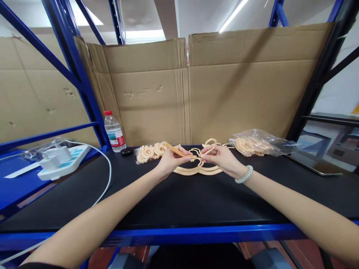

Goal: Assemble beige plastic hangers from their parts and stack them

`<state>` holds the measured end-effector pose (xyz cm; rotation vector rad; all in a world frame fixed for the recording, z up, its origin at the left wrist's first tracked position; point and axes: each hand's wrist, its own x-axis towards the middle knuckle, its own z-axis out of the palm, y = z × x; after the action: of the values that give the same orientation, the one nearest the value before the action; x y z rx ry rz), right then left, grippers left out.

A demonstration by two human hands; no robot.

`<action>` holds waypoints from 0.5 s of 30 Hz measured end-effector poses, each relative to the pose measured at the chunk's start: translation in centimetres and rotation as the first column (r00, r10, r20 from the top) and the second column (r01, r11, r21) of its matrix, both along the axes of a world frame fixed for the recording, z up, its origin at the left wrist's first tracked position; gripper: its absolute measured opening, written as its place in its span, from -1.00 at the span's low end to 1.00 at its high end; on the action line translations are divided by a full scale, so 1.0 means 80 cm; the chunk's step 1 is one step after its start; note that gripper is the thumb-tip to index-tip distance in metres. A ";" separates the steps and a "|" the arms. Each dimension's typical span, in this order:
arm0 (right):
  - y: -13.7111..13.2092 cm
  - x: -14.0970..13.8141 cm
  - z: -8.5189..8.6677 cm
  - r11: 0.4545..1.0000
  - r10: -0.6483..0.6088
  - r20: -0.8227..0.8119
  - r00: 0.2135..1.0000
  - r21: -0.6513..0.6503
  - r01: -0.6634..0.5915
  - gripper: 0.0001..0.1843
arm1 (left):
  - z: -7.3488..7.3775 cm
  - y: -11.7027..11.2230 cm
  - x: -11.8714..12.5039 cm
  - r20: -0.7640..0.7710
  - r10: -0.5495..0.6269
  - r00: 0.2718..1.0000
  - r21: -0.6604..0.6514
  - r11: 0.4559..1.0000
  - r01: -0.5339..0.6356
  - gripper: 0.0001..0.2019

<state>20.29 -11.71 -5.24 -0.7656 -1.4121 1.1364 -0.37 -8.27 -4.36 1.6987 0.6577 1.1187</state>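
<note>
Both my hands meet over the middle of a black work surface [179,198]. My left hand [171,161] is closed on a straight beige plastic bar [174,150] that slants up to the left. My right hand [221,158] pinches a beige curved hook piece [210,144]; a pale bead bracelet [244,175] sits on that wrist. The two pieces touch between my fingertips. Under my hands lie beige hanger-shaped parts [196,171] flat on the surface.
A clear bag of beige parts [259,144] lies at the back right, another bag of parts [148,152] at the back left. A water bottle [114,131], a small black object [126,151], a white power strip [63,162] with cable, cardboard walls [224,86], and blue rack posts [75,67] surround the surface.
</note>
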 end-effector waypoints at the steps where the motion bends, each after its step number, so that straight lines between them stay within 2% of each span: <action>1: -0.002 -0.001 0.001 1.000 0.010 0.011 1.000 0.013 -0.010 -0.71 | 0.000 -0.001 0.001 0.000 0.005 1.000 0.009 1.000 -0.005 -0.72; 7: -0.007 -0.003 0.002 0.999 0.046 -0.002 0.999 0.023 -0.046 -0.78 | -0.001 -0.009 0.006 0.006 0.022 1.000 0.055 0.998 -0.023 -0.73; 15: -0.007 -0.002 -0.002 0.969 0.165 -0.093 0.982 -0.172 -0.179 -0.77 | -0.004 -0.010 0.008 0.033 -0.002 0.999 0.085 0.996 -0.001 -0.76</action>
<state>20.14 -12.30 -5.38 -0.7260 -1.3431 1.4289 0.28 -9.04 -4.70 1.7485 0.5960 1.1865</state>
